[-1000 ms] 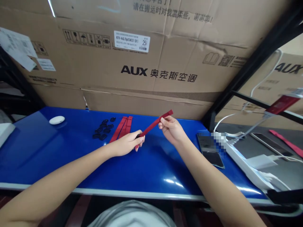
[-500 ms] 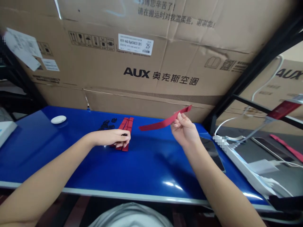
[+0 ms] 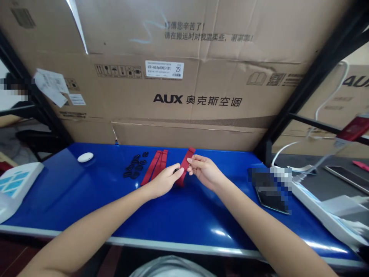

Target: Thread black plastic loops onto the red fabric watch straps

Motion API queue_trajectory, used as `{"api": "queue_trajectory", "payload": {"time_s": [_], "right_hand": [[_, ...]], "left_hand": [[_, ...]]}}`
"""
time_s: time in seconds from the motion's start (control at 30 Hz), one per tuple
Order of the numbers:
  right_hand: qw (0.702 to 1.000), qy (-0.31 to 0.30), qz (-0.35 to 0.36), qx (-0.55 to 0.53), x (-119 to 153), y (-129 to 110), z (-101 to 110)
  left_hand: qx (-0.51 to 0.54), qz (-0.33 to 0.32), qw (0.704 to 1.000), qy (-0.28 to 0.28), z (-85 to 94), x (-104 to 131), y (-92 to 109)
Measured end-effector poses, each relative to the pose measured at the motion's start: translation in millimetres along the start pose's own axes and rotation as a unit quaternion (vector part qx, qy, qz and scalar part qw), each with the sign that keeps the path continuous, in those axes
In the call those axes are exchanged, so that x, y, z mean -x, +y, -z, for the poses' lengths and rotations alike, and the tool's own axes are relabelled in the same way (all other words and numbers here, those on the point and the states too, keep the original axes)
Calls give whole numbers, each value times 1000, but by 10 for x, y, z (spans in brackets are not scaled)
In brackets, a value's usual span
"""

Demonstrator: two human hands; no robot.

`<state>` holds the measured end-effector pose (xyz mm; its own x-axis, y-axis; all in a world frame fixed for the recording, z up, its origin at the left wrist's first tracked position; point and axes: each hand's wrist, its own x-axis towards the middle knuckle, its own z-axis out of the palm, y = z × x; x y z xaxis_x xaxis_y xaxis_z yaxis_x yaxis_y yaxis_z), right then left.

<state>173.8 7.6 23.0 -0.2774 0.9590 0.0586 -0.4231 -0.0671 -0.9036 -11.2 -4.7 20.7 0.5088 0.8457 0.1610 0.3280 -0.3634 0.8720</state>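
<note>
My right hand [image 3: 206,169] pinches a red fabric strap [image 3: 189,154] in front of me, above the blue tabletop. The strap's upper end sticks out past my fingers, and its lower end hangs down. Right beside it, my left hand [image 3: 165,180] is closed on a small black plastic piece [image 3: 175,170], mostly hidden by the fingers. The left thumb and fingertips meet the strap's edge. To the left, several more red straps [image 3: 157,164] lie side by side on the table, partly behind my left hand. Beyond them is a loose group of small black plastic pieces [image 3: 134,167].
A white oval object [image 3: 85,157] lies at the back left, and a white and blue device [image 3: 20,184] at the left edge. A dark phone [image 3: 272,198] and a white power strip [image 3: 314,207] are at right. A large cardboard box [image 3: 201,127] stands behind the table.
My left hand has moved right, away from the laid-out straps, with the black piece. My right hand has brought its strap left and lower, so both hands now meet. The view has shifted slightly.
</note>
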Motion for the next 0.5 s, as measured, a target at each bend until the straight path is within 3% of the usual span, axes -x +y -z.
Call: {"api": "queue_trajectory", "payload": {"time_s": [0.1, 0.2, 0.27, 0.33, 0.4, 0.5], "right_hand": [[1000, 16, 1, -10, -13, -36, 24], [999, 38, -1, 5, -61, -13, 72], [997, 63, -3, 40, -120, 41, 139], [992, 95, -19, 82, -191, 110, 231], [984, 114, -52, 130, -253, 165, 328], [973, 92, -64, 201, -290, 152, 450]], "left_hand": [[36, 52, 998, -17, 133, -80, -44], [-112, 52, 992, 20, 255, -141, -102], [-280, 57, 957, 45, 324, -171, -161], [-416, 81, 904, 53, 397, -198, -236], [-487, 108, 865, 61, 472, -222, -313], [-518, 113, 845, 68, 537, -238, -393]]}}
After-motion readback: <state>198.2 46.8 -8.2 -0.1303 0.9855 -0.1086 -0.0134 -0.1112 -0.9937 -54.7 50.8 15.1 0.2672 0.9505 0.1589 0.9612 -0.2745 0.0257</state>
